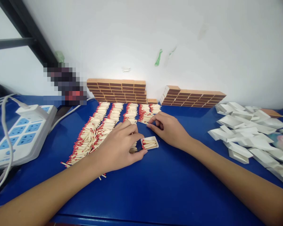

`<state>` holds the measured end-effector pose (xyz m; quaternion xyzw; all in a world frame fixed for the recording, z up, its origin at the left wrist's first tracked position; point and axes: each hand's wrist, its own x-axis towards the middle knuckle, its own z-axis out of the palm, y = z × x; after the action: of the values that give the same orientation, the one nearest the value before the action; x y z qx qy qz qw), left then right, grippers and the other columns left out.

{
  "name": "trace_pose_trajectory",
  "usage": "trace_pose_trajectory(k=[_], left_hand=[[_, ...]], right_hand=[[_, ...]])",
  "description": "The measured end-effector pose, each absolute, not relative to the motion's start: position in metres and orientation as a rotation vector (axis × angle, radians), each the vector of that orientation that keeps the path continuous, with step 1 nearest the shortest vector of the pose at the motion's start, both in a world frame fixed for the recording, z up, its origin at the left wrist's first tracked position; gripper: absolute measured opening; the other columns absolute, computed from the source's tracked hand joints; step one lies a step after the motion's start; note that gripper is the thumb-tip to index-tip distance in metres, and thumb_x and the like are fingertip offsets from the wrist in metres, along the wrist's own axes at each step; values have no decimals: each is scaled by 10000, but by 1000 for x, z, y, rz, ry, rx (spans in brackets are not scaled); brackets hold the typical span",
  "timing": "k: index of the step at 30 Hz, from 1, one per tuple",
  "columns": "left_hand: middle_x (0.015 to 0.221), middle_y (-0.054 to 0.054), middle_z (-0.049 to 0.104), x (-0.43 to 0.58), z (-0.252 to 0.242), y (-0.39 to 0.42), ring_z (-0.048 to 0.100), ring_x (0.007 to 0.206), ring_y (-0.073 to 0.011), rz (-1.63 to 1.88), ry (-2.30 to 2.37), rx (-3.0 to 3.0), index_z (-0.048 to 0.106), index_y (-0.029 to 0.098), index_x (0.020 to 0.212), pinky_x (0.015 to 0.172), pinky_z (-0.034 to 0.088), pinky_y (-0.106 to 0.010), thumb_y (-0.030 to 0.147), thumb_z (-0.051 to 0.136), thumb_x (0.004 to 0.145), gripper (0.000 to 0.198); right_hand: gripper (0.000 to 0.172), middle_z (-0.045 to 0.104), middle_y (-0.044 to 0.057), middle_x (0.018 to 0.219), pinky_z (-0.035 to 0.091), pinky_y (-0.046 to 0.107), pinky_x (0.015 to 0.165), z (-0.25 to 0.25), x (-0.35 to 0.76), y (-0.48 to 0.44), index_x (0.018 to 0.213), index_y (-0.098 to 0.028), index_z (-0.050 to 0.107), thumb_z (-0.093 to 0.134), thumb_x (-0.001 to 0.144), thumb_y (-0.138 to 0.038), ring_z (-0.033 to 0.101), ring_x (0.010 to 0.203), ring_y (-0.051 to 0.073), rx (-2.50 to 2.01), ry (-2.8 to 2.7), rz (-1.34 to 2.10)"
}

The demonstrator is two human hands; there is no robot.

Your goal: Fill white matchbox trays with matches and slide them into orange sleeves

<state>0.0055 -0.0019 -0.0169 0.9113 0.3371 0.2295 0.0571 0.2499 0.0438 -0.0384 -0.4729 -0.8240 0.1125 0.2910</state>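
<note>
The white tray point(157, 143), holding some matches point(149, 144), lies on the desk point(155, 185). My left hand point(121, 141), thumb and fingers apart, brackets its left end; beyond it my right hand point(171, 127) meets the match piles point(144, 115), grip unclear. I seem to be gathering more; next calls for a neat pinch.

Free front tabletop point(174, 191), match rows point(91, 135) leftward

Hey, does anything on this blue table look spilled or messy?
Slightly, yes. The two leftmost match rows run together in a jumble, with sticks crossing at odd angles, unlike the neater bands farther right. A few stray matches also poke out on the near side of the left hand.
</note>
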Motion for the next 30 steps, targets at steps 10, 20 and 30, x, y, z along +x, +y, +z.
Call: trace_pose_trajectory(k=[10,20,30], left_hand=[[973,-74,667,7,-16,-2,600,998,-269,678,1031,2768,784,175,1093,908,520,-446,390,745,936,269],[967,-67,666,6,-15,-1,606,1012,-271,680,1034,2769,788,179,1093,915,515,-447,390,739,939,265],[958,-63,662,6,-12,0,606,1005,-265,690,1049,2759,784,182,1079,893,509,-427,397,737,941,259]], right_hand=[[101,610,13,854,362,296,646,-37,247,48,901,-200,654,653,1002,-204,519,710,157,-1349,-2223,329],[159,649,66,983,423,334,760,-26,280,32,937,-213,616,536,1057,-281,589,843,209,-1349,-2275,405],[260,615,8,834,411,311,687,-8,275,10,937,-229,632,537,1080,-425,537,740,175,-1233,-2328,696]])
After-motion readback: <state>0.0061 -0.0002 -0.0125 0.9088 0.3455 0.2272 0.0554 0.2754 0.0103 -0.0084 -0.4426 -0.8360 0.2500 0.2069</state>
